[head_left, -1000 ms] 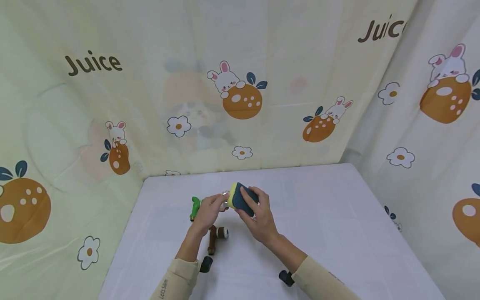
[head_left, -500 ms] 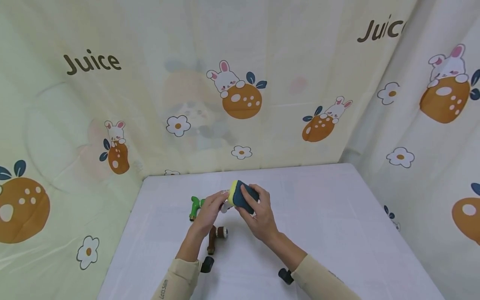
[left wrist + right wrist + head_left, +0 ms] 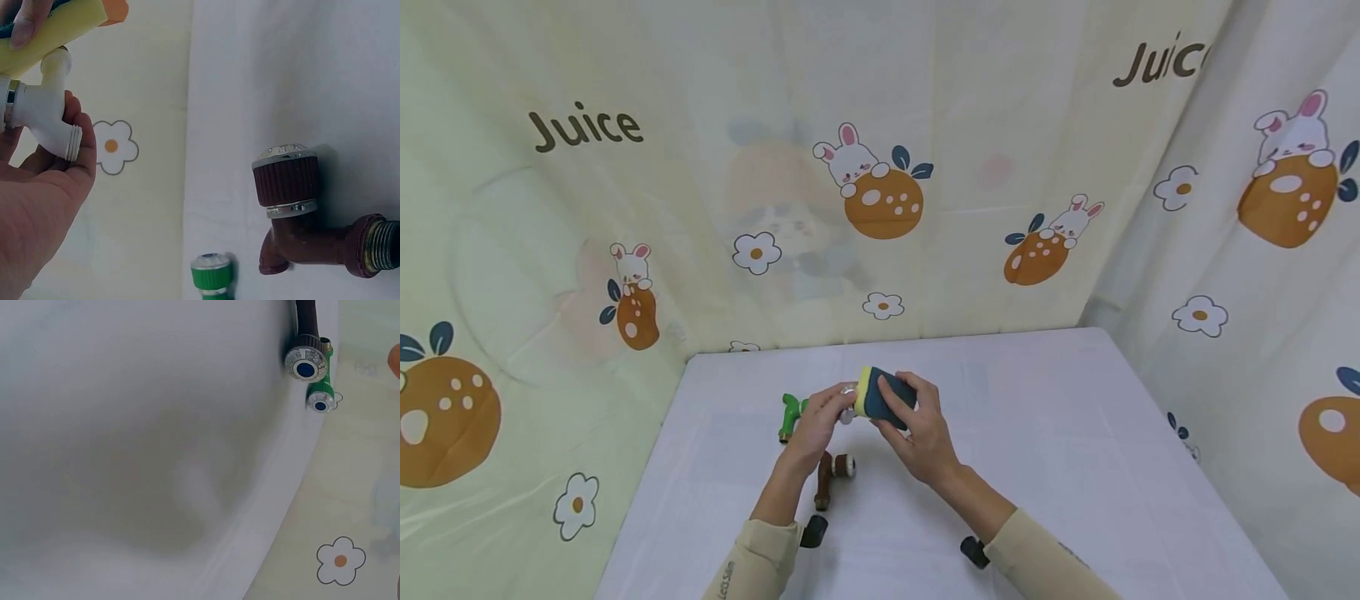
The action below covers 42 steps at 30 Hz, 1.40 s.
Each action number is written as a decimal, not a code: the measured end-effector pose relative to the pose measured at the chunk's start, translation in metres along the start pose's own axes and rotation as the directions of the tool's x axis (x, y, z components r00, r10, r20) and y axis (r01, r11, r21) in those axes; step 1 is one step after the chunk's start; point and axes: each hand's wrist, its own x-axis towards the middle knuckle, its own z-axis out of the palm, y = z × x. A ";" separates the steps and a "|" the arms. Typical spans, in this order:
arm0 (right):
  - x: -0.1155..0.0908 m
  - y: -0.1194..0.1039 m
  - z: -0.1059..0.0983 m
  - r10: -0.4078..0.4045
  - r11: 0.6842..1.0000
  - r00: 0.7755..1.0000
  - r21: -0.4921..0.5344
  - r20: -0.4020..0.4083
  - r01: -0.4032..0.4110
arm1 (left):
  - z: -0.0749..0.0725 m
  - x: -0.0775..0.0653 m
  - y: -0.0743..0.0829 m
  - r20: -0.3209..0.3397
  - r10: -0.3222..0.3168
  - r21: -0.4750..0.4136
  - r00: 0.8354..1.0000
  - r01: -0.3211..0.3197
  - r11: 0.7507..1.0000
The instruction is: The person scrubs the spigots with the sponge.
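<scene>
A white tap (image 3: pixel 47 115) with a threaded end is held in my left hand (image 3: pixel 814 429), raised over the table. The curled fingers lie behind it in the left wrist view. My right hand (image 3: pixel 925 442) grips a yellow sponge with a dark blue scouring layer (image 3: pixel 883 404); the thumb lies across the blue side. In the left wrist view, the yellow side of the sponge (image 3: pixel 56 37) meets the upper part of the tap. Much of the tap is hidden by my left hand in the head view. The right wrist view shows neither hand.
A brown tap (image 3: pixel 823 482) lies on the white table (image 3: pixel 1075 450) beneath my left forearm. Farther back and left lies a green tap (image 3: pixel 789 417). A small black object (image 3: pixel 974 552) sits by the right cuff. Patterned curtains (image 3: pixel 700 208) enclose the table's back and sides.
The sponge has risen slightly against the white tap, then come back down and a little left. Both hands keep their hold, and the brown and green taps stay put.
</scene>
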 end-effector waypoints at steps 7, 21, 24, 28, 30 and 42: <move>-0.002 0.004 -0.001 -0.040 0.999 0.999 -0.026 -0.006 0.040 | 0.001 -0.001 0.001 -0.001 0.021 -0.014 1.000 -0.021 1.000; -0.003 0.006 -0.001 -0.066 0.996 0.998 -0.053 0.015 0.066 | -0.001 -0.001 -0.001 -0.021 0.022 0.009 1.000 -0.022 1.000; -0.004 0.007 -0.001 -0.083 0.993 0.996 -0.080 0.030 0.086 | -0.001 -0.001 0.000 -0.038 0.010 0.012 0.999 -0.010 1.000; -0.005 0.006 -0.001 -0.095 0.984 0.994 -0.146 0.054 0.102 | -0.001 -0.001 0.002 -0.048 -0.001 0.040 0.999 0.002 0.999; -0.006 0.006 -0.001 -0.097 0.976 0.993 -0.188 0.060 0.107 | -0.001 -0.001 0.003 -0.043 -0.002 0.055 0.999 0.004 0.998; -0.007 0.014 0.002 -0.201 0.883 0.977 -0.417 0.075 0.214 | -0.002 -0.002 -0.003 -0.030 -0.020 0.074 0.999 0.022 0.997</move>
